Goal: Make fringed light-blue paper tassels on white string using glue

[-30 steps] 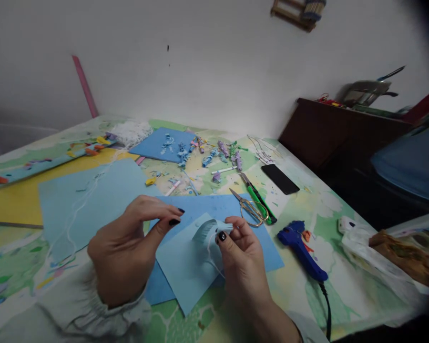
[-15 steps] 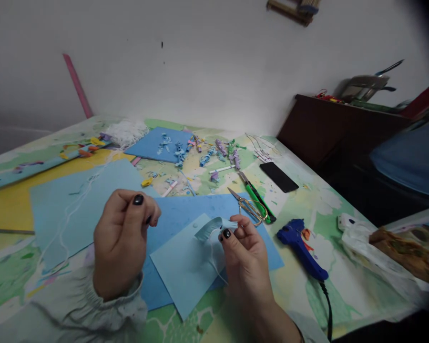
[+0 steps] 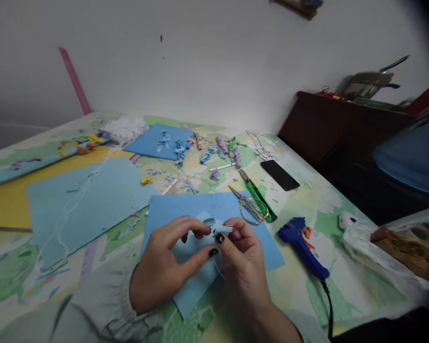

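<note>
My right hand (image 3: 240, 259) pinches a small fringed light-blue foam piece (image 3: 218, 226) between thumb and fingers, with a thin white thread trailing below it. My left hand (image 3: 168, 264) has come in beside it, its thumb and forefinger closing on the same piece from the left. Both hands hover over a light-blue foam sheet (image 3: 195, 281) that lies on a darker blue sheet (image 3: 207, 207).
Gold-handled scissors (image 3: 249, 206) and a green utility knife (image 3: 258, 195) lie just beyond the blue sheet. A blue glue gun (image 3: 302, 247) with a black cord sits at the right, a black phone (image 3: 279, 175) farther back. Foam scraps, a large pale-blue sheet (image 3: 82, 200) and yellow sheet cover the left.
My left hand, raised and away at the left before, has dropped and moved right to meet the fringed piece. The right hand has stayed nearly still.
</note>
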Available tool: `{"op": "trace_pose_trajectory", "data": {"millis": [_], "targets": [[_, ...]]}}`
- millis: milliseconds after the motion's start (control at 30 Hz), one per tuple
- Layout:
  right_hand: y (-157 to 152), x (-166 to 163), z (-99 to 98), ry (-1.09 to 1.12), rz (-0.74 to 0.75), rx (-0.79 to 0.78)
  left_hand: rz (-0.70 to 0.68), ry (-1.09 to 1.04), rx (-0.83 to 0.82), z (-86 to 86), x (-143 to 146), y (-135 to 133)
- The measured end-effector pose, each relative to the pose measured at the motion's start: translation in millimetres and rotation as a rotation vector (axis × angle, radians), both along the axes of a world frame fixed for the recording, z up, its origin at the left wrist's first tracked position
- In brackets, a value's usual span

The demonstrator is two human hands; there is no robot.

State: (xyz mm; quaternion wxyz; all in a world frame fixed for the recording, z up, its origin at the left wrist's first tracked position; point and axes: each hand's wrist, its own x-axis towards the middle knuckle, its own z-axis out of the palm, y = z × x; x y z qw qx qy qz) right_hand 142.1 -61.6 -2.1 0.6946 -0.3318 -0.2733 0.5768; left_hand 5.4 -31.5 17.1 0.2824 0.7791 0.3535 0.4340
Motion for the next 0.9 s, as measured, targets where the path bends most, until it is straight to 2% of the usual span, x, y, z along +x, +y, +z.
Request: {"op": "trace_pose_trajectory", "data": {"millis": [100, 333, 900], "targets": [[-0.6, -0.6, -1.8, -0.003, 0.017, 0.001, 0.025, -0.028, 0.007, -1.0, 3.5, 0.1], [0.0, -0.6, -5.0, -0.014, -0.011, -0.016, -0.036, -0.162, 0.020, -1.9, 3.5, 0.6], [1.1, 1.0, -5.9, -0.019, -0.006, -0.043, -0.039, -0.148, -0.025, -2.4, 2.7, -1.0]]}}
